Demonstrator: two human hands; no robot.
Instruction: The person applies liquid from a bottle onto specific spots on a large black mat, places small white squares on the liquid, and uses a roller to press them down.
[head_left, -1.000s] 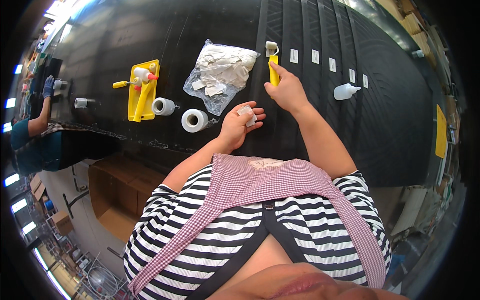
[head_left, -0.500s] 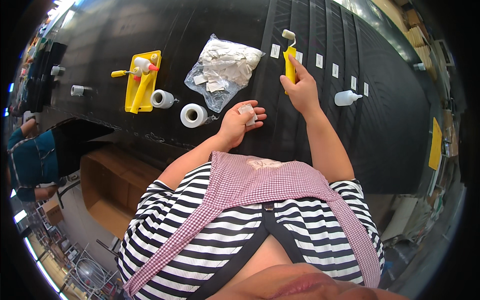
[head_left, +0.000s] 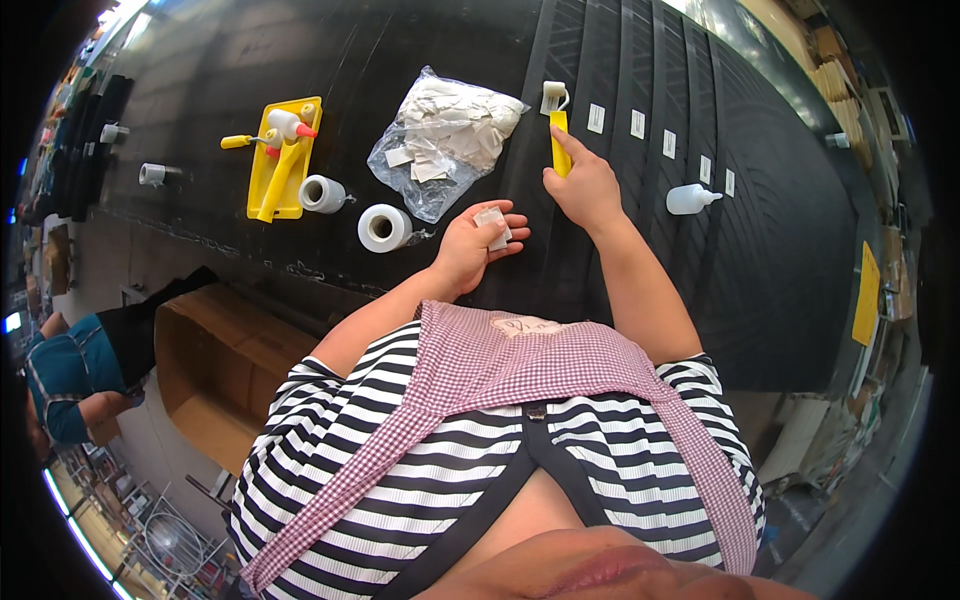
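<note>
My right hand point(head_left: 585, 188) is closed round the yellow handle of a small paint roller point(head_left: 559, 145). The roller's white head rests over the leftmost label's place on a black strip, hiding most of that label. Further right, several white labels point(head_left: 596, 119) lie in a slanting row, one to a strip. My left hand point(head_left: 468, 244) holds a small stack of white labels point(head_left: 492, 228), thumb on top and the other fingers stretched out beneath. Just beyond it lies a clear plastic bag point(head_left: 425, 195) full of loose white labels.
A yellow tray point(head_left: 256, 190) holds bottles and yellow tools, left of two rolls of clear film point(head_left: 383, 228). A white squeeze bottle point(head_left: 690, 199) lies right of my right hand. A cardboard box point(head_left: 215, 370) and a person in teal point(head_left: 75, 365) are beyond the table's left front edge.
My right hand has moved left with the roller, bringing its head from above the labels onto the leftmost one. My left hand stays almost still. The person at left has shifted.
</note>
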